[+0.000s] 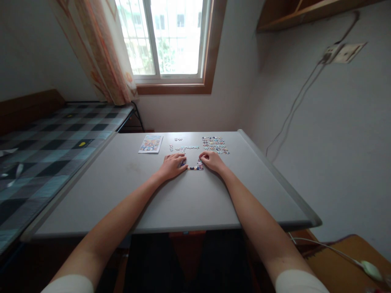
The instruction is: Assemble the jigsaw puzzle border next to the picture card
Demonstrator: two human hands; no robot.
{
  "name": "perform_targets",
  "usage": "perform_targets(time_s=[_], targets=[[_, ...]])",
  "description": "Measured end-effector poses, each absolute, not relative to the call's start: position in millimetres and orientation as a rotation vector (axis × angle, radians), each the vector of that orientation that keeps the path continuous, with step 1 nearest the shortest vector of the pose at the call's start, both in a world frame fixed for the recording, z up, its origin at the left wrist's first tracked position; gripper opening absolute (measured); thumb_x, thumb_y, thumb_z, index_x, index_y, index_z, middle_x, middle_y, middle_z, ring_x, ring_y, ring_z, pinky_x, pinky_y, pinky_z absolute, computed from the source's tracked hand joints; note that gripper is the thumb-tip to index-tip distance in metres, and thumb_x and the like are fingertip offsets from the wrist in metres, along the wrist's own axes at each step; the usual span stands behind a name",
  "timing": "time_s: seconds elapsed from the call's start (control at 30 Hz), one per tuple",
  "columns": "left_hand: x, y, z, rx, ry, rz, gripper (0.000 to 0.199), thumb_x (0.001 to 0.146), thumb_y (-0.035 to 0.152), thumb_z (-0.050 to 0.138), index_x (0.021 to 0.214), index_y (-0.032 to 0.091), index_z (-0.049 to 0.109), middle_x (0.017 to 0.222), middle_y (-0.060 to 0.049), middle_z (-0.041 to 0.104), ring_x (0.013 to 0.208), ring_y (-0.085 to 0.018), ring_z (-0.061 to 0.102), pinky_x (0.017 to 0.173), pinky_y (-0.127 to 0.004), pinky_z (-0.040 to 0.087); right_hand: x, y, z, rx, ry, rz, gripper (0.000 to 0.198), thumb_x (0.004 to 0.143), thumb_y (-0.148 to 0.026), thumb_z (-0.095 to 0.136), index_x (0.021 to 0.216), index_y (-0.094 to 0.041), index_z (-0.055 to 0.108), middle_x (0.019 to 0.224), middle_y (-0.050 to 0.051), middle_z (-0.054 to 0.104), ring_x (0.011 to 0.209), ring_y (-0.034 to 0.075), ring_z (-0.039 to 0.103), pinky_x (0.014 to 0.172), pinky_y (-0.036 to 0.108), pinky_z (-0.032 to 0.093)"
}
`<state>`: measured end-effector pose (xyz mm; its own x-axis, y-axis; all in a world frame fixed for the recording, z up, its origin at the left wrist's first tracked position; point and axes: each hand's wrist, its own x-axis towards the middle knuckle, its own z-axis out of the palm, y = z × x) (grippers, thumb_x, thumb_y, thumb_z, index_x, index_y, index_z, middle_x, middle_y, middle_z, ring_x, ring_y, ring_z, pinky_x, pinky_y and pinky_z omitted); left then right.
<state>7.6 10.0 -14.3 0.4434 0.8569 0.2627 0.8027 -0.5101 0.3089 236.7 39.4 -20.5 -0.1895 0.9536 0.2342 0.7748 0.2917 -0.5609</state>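
Note:
A partly joined jigsaw puzzle (194, 168) lies on the grey table, its bottom row and right side showing between my hands. My left hand (173, 166) rests flat over the puzzle's left side, fingers stretched out and covering some pieces. At the upper right of the joined part, my right hand (213, 161) pinches a puzzle piece (200, 160), mostly hidden by the fingertips. Beyond my hands runs a joined strip of pale blue pieces (190, 147). Several loose pieces (214, 143) are spread at the right, and a few more (178, 149) lie behind my left hand.
A printed picture sheet (151, 144) lies at the table's back left. The table (116, 195) has a raised rim at its right edge. A bed with a checked cover (76, 122) stands at the left. A cable (282, 128) hangs along the right wall.

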Motion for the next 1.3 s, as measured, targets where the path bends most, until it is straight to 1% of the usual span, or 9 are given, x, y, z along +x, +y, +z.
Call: perform_targets(time_s=[0.47, 1.3], targets=[[7.5, 10.8, -15.2, 2.551, 1.479, 0.589, 0.037, 0.084, 0.045, 0.051, 0.115, 0.030, 0.062, 0.132, -0.003, 0.055, 0.123, -0.024, 0.046, 0.104, -0.042, 0.031, 235.2, 36.6, -16.8, -1.548, -2.038, 0.427, 0.017, 0.077, -0.021, 0.055, 0.084, -0.020, 0.071, 0.072, 0.002, 0.067, 0.065, 0.013, 0.057, 0.064, 0.022, 0.040], [5.8, 12.8, -18.3, 2.590, 1.457, 0.608, 0.037, 0.085, 0.047, 0.050, 0.115, 0.029, 0.061, 0.132, -0.003, 0.055, 0.123, -0.023, 0.047, 0.102, -0.042, 0.031, 234.9, 36.6, -16.8, -1.562, -2.049, 0.433, 0.018, 0.078, -0.022, 0.055, 0.086, -0.019, 0.071, 0.074, 0.002, 0.068, 0.067, 0.013, 0.057, 0.066, 0.022, 0.040]])
